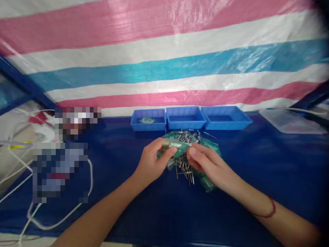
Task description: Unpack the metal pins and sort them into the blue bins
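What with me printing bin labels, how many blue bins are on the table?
3: the left bin, with a small packet inside, the middle bin and the right bin, side by side before the striped sheet. No others show.

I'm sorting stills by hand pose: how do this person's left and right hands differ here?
The left hand holds a small plastic bag between thumb and fingers; the right hand has its fingertips pinched at that bag's right end, their exact grip too blurred to tell.
The right wrist wears a dark red bracelet; the left wrist is bare.
Both hands are ungloved.
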The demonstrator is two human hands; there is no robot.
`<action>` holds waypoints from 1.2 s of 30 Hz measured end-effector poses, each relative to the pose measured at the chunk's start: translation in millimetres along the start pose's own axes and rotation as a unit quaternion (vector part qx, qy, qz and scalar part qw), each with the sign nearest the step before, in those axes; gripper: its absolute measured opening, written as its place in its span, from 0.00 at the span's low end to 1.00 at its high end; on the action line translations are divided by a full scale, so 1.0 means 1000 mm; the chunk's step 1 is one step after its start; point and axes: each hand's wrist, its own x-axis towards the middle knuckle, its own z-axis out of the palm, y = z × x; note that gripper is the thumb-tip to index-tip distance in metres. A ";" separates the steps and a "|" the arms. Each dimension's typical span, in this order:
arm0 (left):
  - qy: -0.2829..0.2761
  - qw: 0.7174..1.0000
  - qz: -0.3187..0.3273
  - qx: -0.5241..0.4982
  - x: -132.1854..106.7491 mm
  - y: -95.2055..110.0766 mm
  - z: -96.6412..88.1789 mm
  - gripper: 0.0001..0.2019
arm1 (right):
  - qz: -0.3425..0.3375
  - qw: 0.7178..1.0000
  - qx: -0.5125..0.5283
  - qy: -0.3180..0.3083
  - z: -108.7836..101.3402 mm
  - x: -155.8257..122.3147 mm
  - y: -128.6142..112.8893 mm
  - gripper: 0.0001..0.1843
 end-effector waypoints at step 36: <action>0.054 0.978 -0.123 0.158 0.058 -0.064 -0.040 0.22 | -0.336 0.849 -0.407 0.035 -0.006 -0.006 0.005 0.21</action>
